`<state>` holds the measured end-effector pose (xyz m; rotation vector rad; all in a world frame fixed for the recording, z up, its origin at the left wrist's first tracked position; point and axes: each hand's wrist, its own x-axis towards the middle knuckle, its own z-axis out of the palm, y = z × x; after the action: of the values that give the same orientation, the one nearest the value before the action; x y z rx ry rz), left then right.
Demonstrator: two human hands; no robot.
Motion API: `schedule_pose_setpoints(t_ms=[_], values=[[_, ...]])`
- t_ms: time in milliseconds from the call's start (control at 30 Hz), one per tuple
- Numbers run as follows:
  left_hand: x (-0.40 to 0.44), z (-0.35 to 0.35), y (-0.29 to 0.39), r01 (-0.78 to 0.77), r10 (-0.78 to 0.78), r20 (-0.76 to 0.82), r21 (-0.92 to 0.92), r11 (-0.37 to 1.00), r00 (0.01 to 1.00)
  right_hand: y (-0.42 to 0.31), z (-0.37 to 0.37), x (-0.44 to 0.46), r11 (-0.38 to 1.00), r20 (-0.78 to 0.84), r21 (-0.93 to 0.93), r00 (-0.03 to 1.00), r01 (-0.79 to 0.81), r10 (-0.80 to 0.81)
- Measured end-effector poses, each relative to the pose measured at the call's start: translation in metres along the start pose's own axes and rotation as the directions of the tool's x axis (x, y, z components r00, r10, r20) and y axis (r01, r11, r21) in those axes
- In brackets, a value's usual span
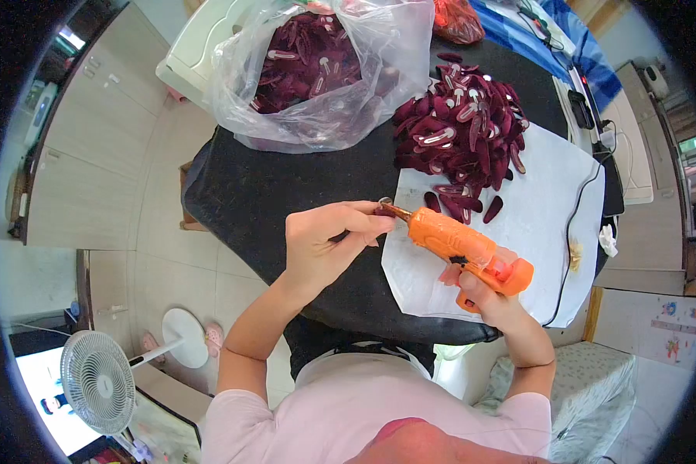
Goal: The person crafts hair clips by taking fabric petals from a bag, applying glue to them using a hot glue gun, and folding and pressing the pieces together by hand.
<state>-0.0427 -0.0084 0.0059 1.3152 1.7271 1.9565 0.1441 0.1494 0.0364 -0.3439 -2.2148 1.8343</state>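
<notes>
My right hand [489, 303] is wrapped round the handle of an orange hot glue gun [452, 236], its nozzle pointing up and left. The fingers of my left hand [329, 236] pinch a small dark maroon hair clip [384, 210], mostly hidden by the fingertips. The nozzle tip meets the clip or sits very close to it; I cannot tell which. Beyond the gun lies a heap of maroon velvet hair clips [472, 127], some showing metal undersides. A few loose ones [493, 209] rest at its near edge on a white sheet [510, 255].
A clear plastic bag [301, 131] full of maroon clips stands at the back left of the black-covered table [240, 185]. Behind the heap is a red bag [458, 22]. A black cord [571, 224] runs along the right side. A white fan [98, 383] stands on the floor at left.
</notes>
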Motion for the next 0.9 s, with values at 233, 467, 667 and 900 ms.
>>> schedule_pose_setpoints(t_ms=[233, 467, 667, 900], values=[[0.001, 0.0002, 0.001, -0.006, 0.006, -0.006, -0.006, 1.0, 1.0, 0.0047, 0.0005, -0.0008, 1.0, -0.012, 0.013, 1.0, 0.021, -0.021], [0.0003, 0.0003, -0.0006, 0.005, -0.005, -0.012, -0.014, 1.0, 1.0, 0.0022, 0.0011, -0.0011, 0.996, -0.033, 0.081, 0.999, -0.021, 0.024], [0.0001, -0.0003, -0.0003, 0.03, -0.03, 0.005, -0.031, 0.999, 1.0, 0.006, 0.0007, -0.0001, 0.998, -0.038, 0.045, 0.999, 0.038, -0.036], [-0.0002, -0.0012, -0.001, 0.036, -0.036, -0.001, -0.027, 0.999, 0.999, -0.0018, 0.0003, -0.0014, 0.995, -0.029, 0.088, 0.998, -0.049, 0.052]])
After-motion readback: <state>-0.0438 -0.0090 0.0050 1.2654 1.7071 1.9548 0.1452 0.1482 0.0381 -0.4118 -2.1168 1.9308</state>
